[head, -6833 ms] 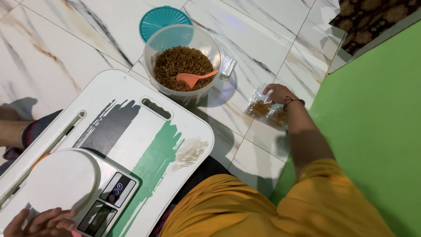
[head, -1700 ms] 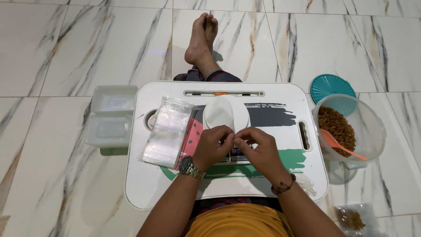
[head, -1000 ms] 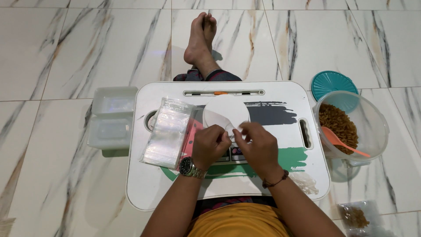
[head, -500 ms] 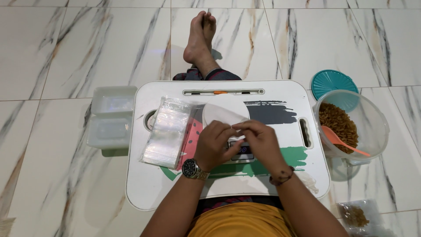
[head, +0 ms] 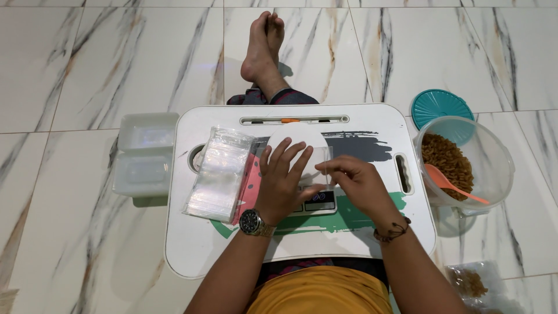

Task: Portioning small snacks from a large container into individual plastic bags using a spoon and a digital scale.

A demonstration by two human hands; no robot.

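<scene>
Left hand (head: 283, 185) lies flat, fingers spread, pressing the small clear bag (head: 317, 166) down on the white scale (head: 297, 142). The bag sits just right of that palm, long axis running left to right. Right hand (head: 359, 185) is nearer its free edge, fingertips pinching it.

Your lap bench (head: 192, 256) is white, with a black brush streak and a green one painted on it. The scale (head: 296, 136) on it has a white round top. The pile of little bags (head: 218, 174) is clear, with pink showing beside it. The tub (head: 485, 157) is clear, its lid (head: 442, 106) is teal, the bits inside are brown, and the scoop (head: 450, 183) is orange. The floor (head: 87, 58) is white marble with grey and rusty veins. Your shirt (head: 319, 296) is yellow.
</scene>
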